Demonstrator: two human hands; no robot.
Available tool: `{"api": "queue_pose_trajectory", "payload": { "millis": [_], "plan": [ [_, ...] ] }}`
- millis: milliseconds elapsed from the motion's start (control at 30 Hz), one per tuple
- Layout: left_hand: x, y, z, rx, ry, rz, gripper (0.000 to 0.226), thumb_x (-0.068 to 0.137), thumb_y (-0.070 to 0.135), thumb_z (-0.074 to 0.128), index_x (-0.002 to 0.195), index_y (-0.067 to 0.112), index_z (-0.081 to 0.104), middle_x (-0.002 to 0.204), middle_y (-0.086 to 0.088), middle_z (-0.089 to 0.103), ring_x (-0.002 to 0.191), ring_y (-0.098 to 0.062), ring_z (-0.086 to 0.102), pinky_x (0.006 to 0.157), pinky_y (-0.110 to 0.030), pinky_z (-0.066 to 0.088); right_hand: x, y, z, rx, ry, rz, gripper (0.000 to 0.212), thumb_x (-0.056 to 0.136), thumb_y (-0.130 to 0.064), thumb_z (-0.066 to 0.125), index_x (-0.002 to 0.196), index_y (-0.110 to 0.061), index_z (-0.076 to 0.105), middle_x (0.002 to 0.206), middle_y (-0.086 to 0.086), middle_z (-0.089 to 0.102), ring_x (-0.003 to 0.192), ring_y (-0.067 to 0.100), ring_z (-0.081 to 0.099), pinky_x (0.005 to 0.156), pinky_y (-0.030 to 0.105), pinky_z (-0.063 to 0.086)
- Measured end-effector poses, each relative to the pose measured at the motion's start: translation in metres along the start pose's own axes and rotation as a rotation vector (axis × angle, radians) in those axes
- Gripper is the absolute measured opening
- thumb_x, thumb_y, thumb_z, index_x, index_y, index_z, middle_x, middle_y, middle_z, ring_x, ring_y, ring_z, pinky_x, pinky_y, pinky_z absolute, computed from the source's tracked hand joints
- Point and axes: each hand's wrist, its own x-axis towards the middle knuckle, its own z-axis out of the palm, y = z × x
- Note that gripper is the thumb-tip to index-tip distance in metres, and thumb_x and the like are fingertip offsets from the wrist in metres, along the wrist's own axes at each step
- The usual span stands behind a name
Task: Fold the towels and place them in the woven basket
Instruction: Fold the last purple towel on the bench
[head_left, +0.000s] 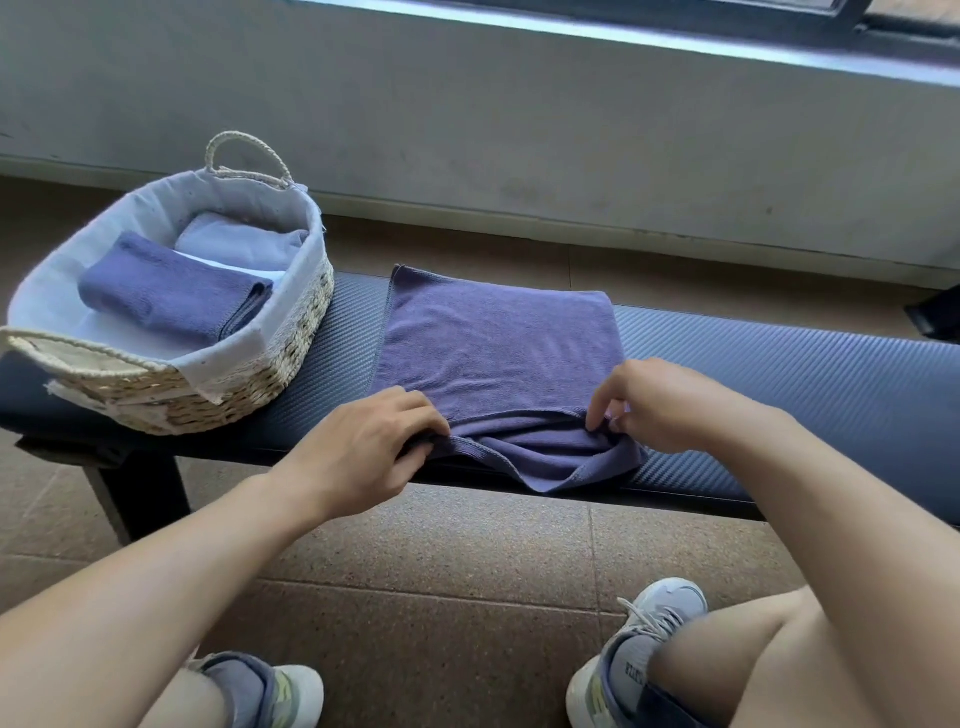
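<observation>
Two hands pinch purple towel (493, 338) edge: left hand (363, 447), right hand (654, 405) | woven basket (291, 312) beside, folded towels (171, 296) inside

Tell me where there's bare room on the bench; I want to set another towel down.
Bare bench runs right of the purple towel to the picture's edge. A narrow strip lies between the towel and the basket. The near edge is crowded: the left hand and right hand pinch the towel there.
</observation>
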Motion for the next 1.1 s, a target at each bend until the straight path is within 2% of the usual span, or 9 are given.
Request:
{"api": "queue_pose_trajectory", "payload": {
  "millis": [167, 267, 433, 567, 667, 767, 867, 967, 1100],
  "plan": [
    [0.001, -0.003, -0.002, -0.077, 0.023, -0.053, 0.015, 0.090, 0.015, 0.073, 0.103, 0.021, 0.075, 0.104, 0.012, 0.067, 0.097, -0.010, 0.064, 0.088, -0.033, 0.053, -0.003, 0.006, -0.003, -0.060, -0.139, -0.152, 0.056, 0.089, 0.004, 0.044, 0.084, -0.045, 0.071, 0.103, -0.013, 0.059, 0.094, 0.015, 0.059, 0.087, 0.040, 0.052],
    [0.001, -0.005, -0.001, -0.125, 0.052, -0.122, 0.010, 0.090, 0.017, 0.074, 0.097, 0.024, 0.073, 0.101, 0.014, 0.067, 0.092, -0.009, 0.066, 0.087, -0.035, 0.054, -0.005, 0.008, -0.003, -0.102, -0.222, -0.186, 0.051, 0.089, 0.000, 0.048, 0.095, -0.043, 0.075, 0.103, -0.012, 0.055, 0.095, 0.015, 0.058, 0.089, 0.038, 0.051],
    [0.001, -0.007, 0.000, -0.153, 0.061, -0.148, 0.011, 0.091, 0.012, 0.070, 0.092, 0.022, 0.068, 0.093, 0.012, 0.066, 0.087, -0.010, 0.063, 0.083, -0.035, 0.051, -0.012, 0.009, -0.009, -0.106, -0.218, -0.223, 0.016, 0.083, -0.029, 0.077, 0.095, -0.039, 0.075, 0.100, -0.014, 0.057, 0.092, 0.010, 0.057, 0.084, 0.035, 0.052],
    [0.001, -0.007, 0.001, -0.132, 0.048, -0.145, 0.010, 0.091, 0.014, 0.071, 0.092, 0.023, 0.067, 0.092, 0.013, 0.065, 0.088, -0.009, 0.061, 0.084, -0.032, 0.050, -0.013, 0.006, -0.003, -0.127, -0.199, -0.227, 0.032, 0.072, -0.054, 0.083, 0.101, -0.044, 0.073, 0.100, -0.013, 0.055, 0.094, 0.009, 0.055, 0.081, 0.037, 0.052],
    [0.001, -0.008, 0.001, -0.132, 0.061, -0.150, 0.012, 0.090, 0.015, 0.073, 0.094, 0.023, 0.066, 0.092, 0.015, 0.063, 0.088, -0.008, 0.060, 0.082, -0.029, 0.049, -0.012, 0.001, 0.000, -0.034, -0.083, -0.162, 0.045, 0.070, -0.078, 0.069, 0.091, -0.038, 0.072, 0.093, -0.012, 0.064, 0.088, 0.010, 0.060, 0.078, 0.038, 0.054],
    [0.000, -0.008, 0.000, -0.123, 0.078, -0.164, 0.014, 0.089, 0.019, 0.074, 0.096, 0.026, 0.064, 0.091, 0.016, 0.061, 0.084, -0.005, 0.057, 0.080, -0.029, 0.050, -0.006, 0.003, 0.004, -0.080, 0.102, -0.063, 0.029, 0.077, -0.059, 0.077, 0.086, -0.034, 0.065, 0.091, -0.013, 0.064, 0.089, 0.013, 0.059, 0.072, 0.034, 0.051],
    [0.000, -0.008, -0.003, -0.096, 0.082, -0.167, 0.013, 0.089, 0.029, 0.074, 0.093, 0.029, 0.062, 0.088, 0.016, 0.060, 0.081, -0.005, 0.056, 0.075, -0.032, 0.051, -0.001, 0.009, 0.007, 0.044, 0.139, 0.012, 0.023, 0.073, -0.040, 0.087, 0.078, -0.030, 0.067, 0.080, -0.010, 0.067, 0.082, 0.013, 0.060, 0.063, 0.029, 0.045],
    [0.001, -0.011, -0.007, -0.064, 0.065, -0.171, 0.016, 0.087, 0.040, 0.074, 0.087, 0.030, 0.061, 0.084, 0.016, 0.058, 0.077, -0.005, 0.055, 0.070, -0.032, 0.049, 0.002, 0.013, 0.006, 0.170, 0.128, 0.093, 0.018, 0.071, -0.035, 0.090, 0.070, -0.027, 0.074, 0.073, -0.007, 0.072, 0.078, 0.008, 0.062, 0.067, 0.029, 0.052],
    [0.002, -0.015, -0.015, -0.095, -0.025, -0.141, 0.020, 0.082, 0.045, 0.077, 0.084, 0.029, 0.064, 0.079, 0.017, 0.058, 0.072, 0.003, 0.054, 0.066, -0.017, 0.041, 0.003, 0.009, 0.010, 0.163, 0.163, 0.132, 0.011, 0.073, -0.035, 0.089, 0.072, -0.027, 0.081, 0.066, -0.006, 0.073, 0.079, 0.010, 0.064, 0.067, 0.025, 0.051]
  ]
}}
